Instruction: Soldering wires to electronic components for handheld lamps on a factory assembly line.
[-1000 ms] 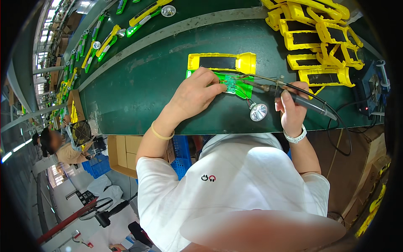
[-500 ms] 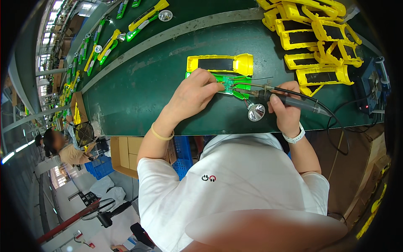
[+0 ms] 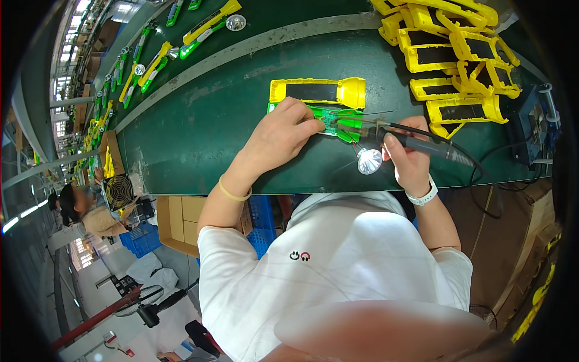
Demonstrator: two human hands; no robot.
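My right hand (image 3: pixel 410 155) grips a soldering iron (image 3: pixel 425 146) with a dark handle and a thin tube along it. Its tip reaches a small green circuit board (image 3: pixel 329 119) in an open green flashlight housing (image 3: pixel 348 114). Over the left part of that housing, my left hand (image 3: pixel 282 130) has its fingers pinched at the board's edge; what they hold is hidden. A round reflector lamp (image 3: pixel 369 161) lies below the housing on thin wires and shines brightly. Just behind sits a yellow frame (image 3: pixel 316 92) with a dark panel.
Yellow frames (image 3: pixel 455 60) are heaped at the far right, near a soldering station (image 3: pixel 534 123) whose black cable loops over the bench edge. Beyond a metal strip (image 3: pixel 253 45), several green and yellow flashlights (image 3: pixel 205 30) lie in a row. A cardboard box (image 3: pixel 175 220) stands below the bench.
The reflector lamp has gone from dull to brightly lit, and a light patch shows on my shirt. My right hand has shifted very slightly left with the soldering iron; my left hand stays at the board.
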